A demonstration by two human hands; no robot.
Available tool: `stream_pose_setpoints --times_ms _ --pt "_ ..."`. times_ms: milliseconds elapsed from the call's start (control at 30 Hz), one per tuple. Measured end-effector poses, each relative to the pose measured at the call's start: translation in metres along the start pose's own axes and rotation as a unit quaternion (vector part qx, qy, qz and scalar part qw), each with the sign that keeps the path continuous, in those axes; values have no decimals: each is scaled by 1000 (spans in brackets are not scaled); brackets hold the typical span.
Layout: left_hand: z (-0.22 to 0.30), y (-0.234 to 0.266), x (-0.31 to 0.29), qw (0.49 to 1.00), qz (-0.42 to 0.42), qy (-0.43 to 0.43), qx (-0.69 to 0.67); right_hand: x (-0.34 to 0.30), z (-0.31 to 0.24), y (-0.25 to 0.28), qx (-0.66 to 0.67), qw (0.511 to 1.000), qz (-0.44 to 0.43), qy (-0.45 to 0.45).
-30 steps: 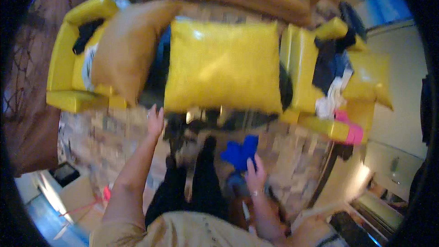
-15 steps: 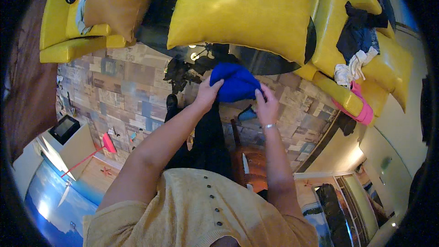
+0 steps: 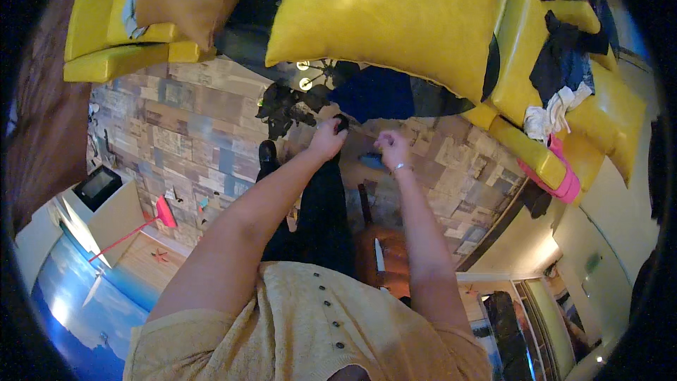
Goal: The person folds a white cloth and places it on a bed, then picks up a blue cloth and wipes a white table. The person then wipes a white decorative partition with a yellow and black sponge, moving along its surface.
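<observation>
The blue cloth (image 3: 374, 92) lies spread on the dark round table top, beyond both hands and partly behind the large yellow cushion (image 3: 381, 14). My left hand (image 3: 327, 140) is over my right leg, apart from the cloth. A small dark shape shows at its fingertips; whether that is held or is my shoe behind it, I cannot tell. To its right, my right hand (image 3: 393, 149), with a bracelet at the wrist, hovers with bent, slightly parted fingers and nothing visible in them. A crumpled black item (image 3: 285, 109) lies just left of the cloth.
Yellow armchairs stand at far left and right; the right one (image 3: 515, 77) bears dark, white and pink clothes. A brown cushion (image 3: 187, 0) leans at left. On the patchwork floor are a red broom (image 3: 165, 212) and a bluish object (image 3: 371, 161). An orange-brown seat (image 3: 391, 257) is beside my legs.
Both hands have let go of the blue cloth and drawn apart from it. The cloth has moved away from me onto the table. The view has shifted slightly.
</observation>
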State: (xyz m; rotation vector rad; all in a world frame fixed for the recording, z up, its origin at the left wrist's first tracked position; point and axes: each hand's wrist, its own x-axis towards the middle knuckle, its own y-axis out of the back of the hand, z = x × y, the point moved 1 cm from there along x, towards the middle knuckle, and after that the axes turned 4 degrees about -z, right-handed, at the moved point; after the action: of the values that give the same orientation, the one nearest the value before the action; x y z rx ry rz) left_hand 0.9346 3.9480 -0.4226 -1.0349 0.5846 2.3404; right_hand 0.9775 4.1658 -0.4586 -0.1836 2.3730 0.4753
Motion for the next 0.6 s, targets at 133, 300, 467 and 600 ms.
stream_pose_setpoints --times_ms 133,300,467,600 --pt "-24 8 -51 988 -125 -25 -89 -51 -36 -44 121 984 -107 -71" --pt "-10 40 -146 952 -244 -146 -111 -112 -112 -93 389 902 -134 -132" --pt "-28 102 -223 958 -257 -109 -59 -150 -181 -139 425 889 -127 -110" --pt "-63 153 -290 964 -191 -180 -38 -181 -240 -211 349 925 -148 -35"
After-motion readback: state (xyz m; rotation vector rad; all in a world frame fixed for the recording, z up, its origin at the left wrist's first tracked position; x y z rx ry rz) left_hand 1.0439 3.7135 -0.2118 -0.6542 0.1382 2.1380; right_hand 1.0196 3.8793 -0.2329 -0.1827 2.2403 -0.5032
